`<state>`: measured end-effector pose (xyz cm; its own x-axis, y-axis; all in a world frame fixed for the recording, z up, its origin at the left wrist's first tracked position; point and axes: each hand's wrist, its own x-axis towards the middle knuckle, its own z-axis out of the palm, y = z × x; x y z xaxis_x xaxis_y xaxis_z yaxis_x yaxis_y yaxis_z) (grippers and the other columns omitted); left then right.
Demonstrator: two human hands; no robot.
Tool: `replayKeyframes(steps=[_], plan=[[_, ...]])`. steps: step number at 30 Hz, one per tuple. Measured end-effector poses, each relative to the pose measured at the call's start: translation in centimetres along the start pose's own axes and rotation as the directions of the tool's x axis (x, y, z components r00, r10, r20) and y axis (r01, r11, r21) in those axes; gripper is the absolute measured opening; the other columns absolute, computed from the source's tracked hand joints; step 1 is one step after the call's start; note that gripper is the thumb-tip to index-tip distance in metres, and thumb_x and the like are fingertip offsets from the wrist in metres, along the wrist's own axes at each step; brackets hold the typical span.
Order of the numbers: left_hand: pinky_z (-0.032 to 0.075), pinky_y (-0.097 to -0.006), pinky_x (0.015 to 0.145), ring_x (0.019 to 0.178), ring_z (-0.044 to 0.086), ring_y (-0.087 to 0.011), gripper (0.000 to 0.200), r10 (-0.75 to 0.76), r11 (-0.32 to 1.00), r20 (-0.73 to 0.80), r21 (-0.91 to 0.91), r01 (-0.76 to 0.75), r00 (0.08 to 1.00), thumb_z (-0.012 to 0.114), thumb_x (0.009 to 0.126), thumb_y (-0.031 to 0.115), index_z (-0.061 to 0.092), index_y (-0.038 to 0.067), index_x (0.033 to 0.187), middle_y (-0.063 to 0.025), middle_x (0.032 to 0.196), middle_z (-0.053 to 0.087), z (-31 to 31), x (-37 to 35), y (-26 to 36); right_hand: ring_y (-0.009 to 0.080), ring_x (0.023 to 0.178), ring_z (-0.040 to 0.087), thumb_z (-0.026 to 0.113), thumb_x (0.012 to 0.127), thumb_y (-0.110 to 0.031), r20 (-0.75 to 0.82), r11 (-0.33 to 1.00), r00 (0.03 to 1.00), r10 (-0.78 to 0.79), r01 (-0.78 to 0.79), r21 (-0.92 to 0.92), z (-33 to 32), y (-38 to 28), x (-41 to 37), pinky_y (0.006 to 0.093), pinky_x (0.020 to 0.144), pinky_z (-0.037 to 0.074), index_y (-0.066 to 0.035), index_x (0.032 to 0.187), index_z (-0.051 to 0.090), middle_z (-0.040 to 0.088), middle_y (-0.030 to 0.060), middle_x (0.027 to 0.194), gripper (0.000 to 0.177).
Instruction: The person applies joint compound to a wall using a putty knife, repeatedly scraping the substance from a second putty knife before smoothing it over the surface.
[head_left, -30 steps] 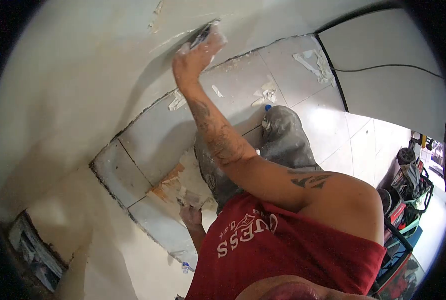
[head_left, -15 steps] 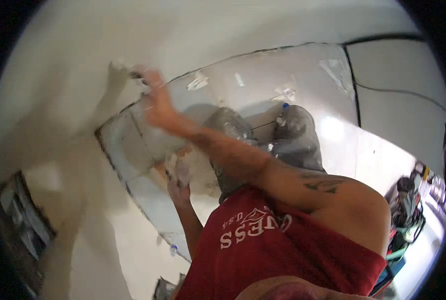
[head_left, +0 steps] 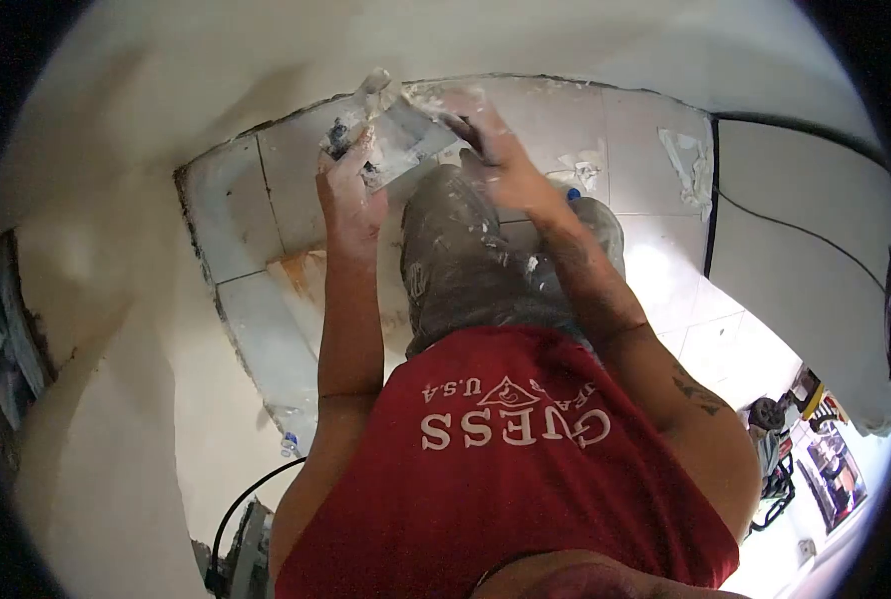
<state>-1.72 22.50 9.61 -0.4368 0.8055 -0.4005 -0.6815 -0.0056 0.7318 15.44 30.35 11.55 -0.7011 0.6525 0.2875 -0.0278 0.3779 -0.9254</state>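
Note:
Both hands are close together in front of my knees, above the tiled floor. My left hand (head_left: 353, 185) is closed on a flat grey metal plate (head_left: 415, 140), smeared with white putty (head_left: 375, 88) along its far side. My right hand (head_left: 495, 150), a little blurred, is wrapped around a dark-handled putty knife (head_left: 462, 130) right at the plate's right edge. The knife's blade overlaps the putty-covered plate in this view. White residue coats the fingers of both hands.
Pale walls (head_left: 166, 90) curve around a tiled floor (head_left: 231, 210) with a dark gap along its edge. Scraps (head_left: 687, 165) lie on the tiles. A brown-stained board (head_left: 300, 275) is beside my left forearm. A cable (head_left: 805, 215) crosses the right panel; tools (head_left: 775, 439) stand lower right.
My right hand has come down from the wall at the left to the plate. My left hand has risen from low beside my knee to meet it.

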Motion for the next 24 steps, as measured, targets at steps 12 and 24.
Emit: replayKeyframes(steps=[12,24], plan=[[0.037,-0.0421,0.092,0.110,0.044,-0.0286,0.051,-0.036,0.964,0.379,-0.232,0.132,0.925,0.049,0.079,0.005,0.031,-0.005,0.125,-0.0184,0.120,0.044,3.4,-2.5,1.7,0.0178,0.096,0.045,0.044,0.070,0.006,-0.701,0.910,0.581,0.414,-0.289,0.297,-5.5,4.6,-4.5,0.0273,0.079,0.041,0.001,0.122,0.033,0.044,0.0139,0.110,0.053],[0.039,-0.0438,0.091,0.104,0.049,-0.0278,0.053,-0.161,0.949,0.388,-0.192,0.251,0.907,0.052,0.075,0.004,0.034,-0.001,0.124,-0.0151,0.116,0.047,-1.6,-6.3,-0.7,0.0427,0.118,0.026,0.047,0.068,-0.001,-0.983,0.770,0.148,0.105,-0.638,-0.014,-7.0,4.6,10.1,0.0429,0.100,0.023,0.011,0.124,0.021,0.030,0.0284,0.124,0.063]])
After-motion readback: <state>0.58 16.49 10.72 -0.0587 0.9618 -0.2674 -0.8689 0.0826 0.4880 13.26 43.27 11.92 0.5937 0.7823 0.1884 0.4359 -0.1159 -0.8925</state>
